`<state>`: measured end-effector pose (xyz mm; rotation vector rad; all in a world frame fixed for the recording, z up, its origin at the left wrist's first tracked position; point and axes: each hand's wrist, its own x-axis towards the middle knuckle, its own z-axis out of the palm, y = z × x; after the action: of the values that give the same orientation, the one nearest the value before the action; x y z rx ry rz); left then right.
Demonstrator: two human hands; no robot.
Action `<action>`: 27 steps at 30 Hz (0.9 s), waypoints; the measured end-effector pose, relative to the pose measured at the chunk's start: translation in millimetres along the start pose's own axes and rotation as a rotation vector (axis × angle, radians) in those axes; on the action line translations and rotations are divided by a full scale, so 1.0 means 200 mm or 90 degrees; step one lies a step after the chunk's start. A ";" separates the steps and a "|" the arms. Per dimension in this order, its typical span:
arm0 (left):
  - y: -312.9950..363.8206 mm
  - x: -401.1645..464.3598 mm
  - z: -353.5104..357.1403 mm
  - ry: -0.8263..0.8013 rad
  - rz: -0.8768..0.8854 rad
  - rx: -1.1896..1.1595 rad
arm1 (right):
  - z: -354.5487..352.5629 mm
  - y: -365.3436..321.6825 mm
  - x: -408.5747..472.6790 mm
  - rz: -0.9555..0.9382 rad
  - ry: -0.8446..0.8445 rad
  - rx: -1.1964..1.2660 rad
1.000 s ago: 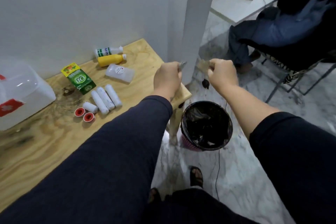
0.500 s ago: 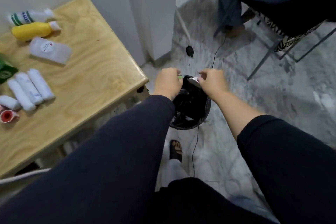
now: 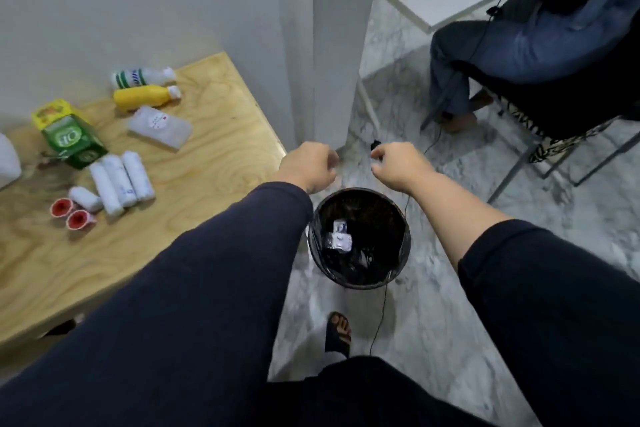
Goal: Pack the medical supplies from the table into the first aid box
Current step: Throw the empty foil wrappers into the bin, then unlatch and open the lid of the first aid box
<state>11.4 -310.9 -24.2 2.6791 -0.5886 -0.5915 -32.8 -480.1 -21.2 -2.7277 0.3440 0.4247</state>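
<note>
My left hand (image 3: 308, 165) and my right hand (image 3: 394, 163) hover above a black waste bin (image 3: 398, 263) on the floor, both loosely curled and holding nothing I can see. Silver blister pieces (image 3: 339, 240) lie inside the bin. On the wooden table (image 3: 207, 163) at the left lie a green-striped bottle (image 3: 142, 77), a yellow bottle (image 3: 145, 96), a clear white packet (image 3: 160, 127), a green and yellow box (image 3: 71, 135), three long bandage rolls (image 3: 121, 180), a short roll (image 3: 85, 198) and two red-cored tape rolls (image 3: 71, 215). The white first aid box (image 3: 7, 158) shows only at the left edge.
A white pillar (image 3: 339, 45) stands just behind the bin beside the table corner. A seated person (image 3: 519, 45) on a metal-legged chair is at the right. A thin black cable (image 3: 382, 308) runs across the marble floor. My sandalled foot (image 3: 338, 331) is below the bin.
Both hands held small blister pieces over the bin; those pieces now lie inside it and the hands have lifted and parted. The view swung back toward the table.
</note>
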 end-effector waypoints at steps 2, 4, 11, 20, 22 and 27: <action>-0.07 -0.09 -0.13 0.023 -0.007 0.009 | -0.09 -0.14 -0.04 -0.030 0.017 -0.018; -0.17 -0.19 -0.24 0.056 -0.023 0.007 | -0.15 -0.30 -0.09 -0.058 0.029 -0.026; -0.66 -0.68 -0.49 0.157 -0.104 0.006 | -0.05 -0.96 -0.27 -0.180 0.064 -0.044; -1.39 -1.32 -0.63 0.258 -0.273 -0.081 | 0.29 -1.79 -0.43 -0.341 0.041 -0.074; -1.51 -1.42 -0.66 0.279 -0.307 -0.097 | 0.35 -1.95 -0.44 -0.369 0.021 -0.089; -1.87 -1.54 -0.72 0.341 -0.375 -0.091 | 0.50 -2.35 -0.38 -0.453 -0.004 -0.119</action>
<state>-57.2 183.6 48.8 2.6848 0.3822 -0.0226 7.5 -1.9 60.0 -2.7831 -0.6853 0.2678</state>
